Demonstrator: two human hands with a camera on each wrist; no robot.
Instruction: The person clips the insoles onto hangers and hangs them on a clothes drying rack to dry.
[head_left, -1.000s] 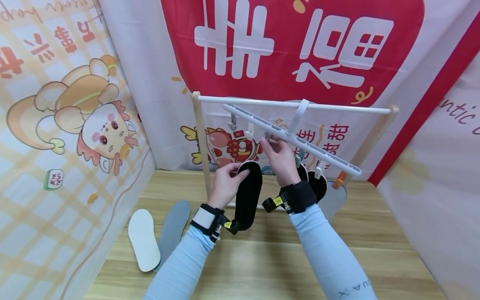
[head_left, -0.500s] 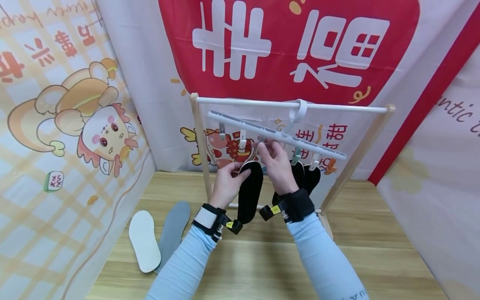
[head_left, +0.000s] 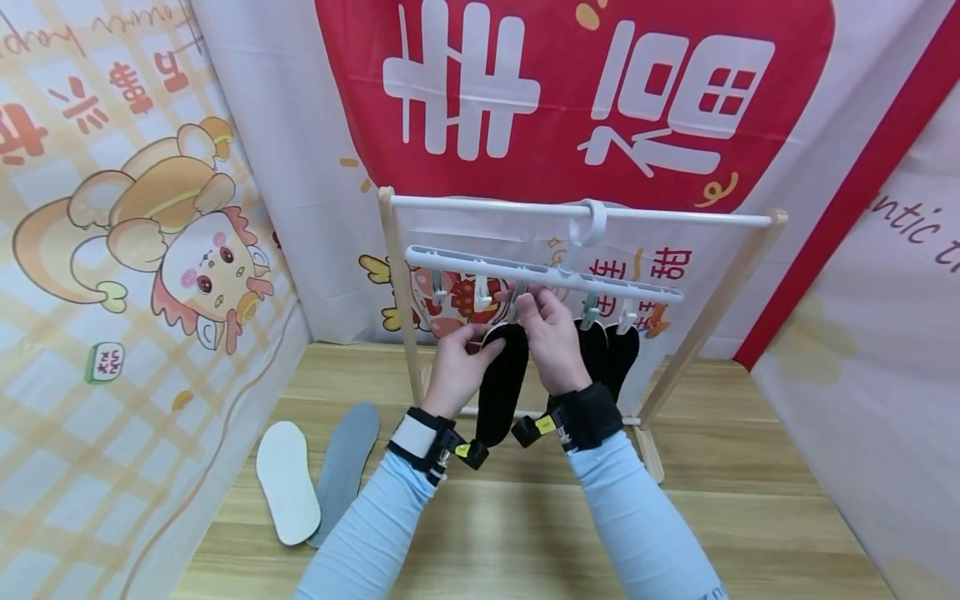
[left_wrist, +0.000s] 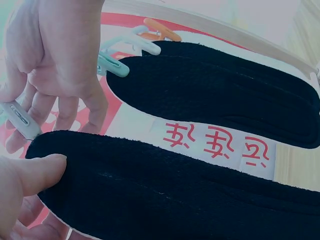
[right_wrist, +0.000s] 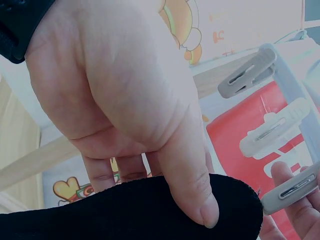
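My left hand [head_left: 456,371] pinches the top end of a black insole [head_left: 502,396], thumb on its dark face. The insole hangs down below the white clip hanger [head_left: 480,264]. My right hand [head_left: 557,346] pinches a grey clip [left_wrist: 21,119] of that hanger between thumb and fingers. In the left wrist view the clip's tip is right at the insole's top edge. Just right of my right hand, two more black insoles [head_left: 621,354] hang from a green clip [head_left: 590,312] and a white clip [head_left: 627,317].
A wooden rack with a white top bar [head_left: 480,205] bears the hanger. Two further clips [right_wrist: 275,132] hang on its left side. An orange clip [head_left: 657,321] is at the right end. A white insole [head_left: 287,483] and a grey insole [head_left: 347,467] lie on the wooden surface at left.
The hanger has swung from a steep slant to nearly level, its right end moving up and left. My right hand has come down slightly, nearer the insole, which my left hand still holds.
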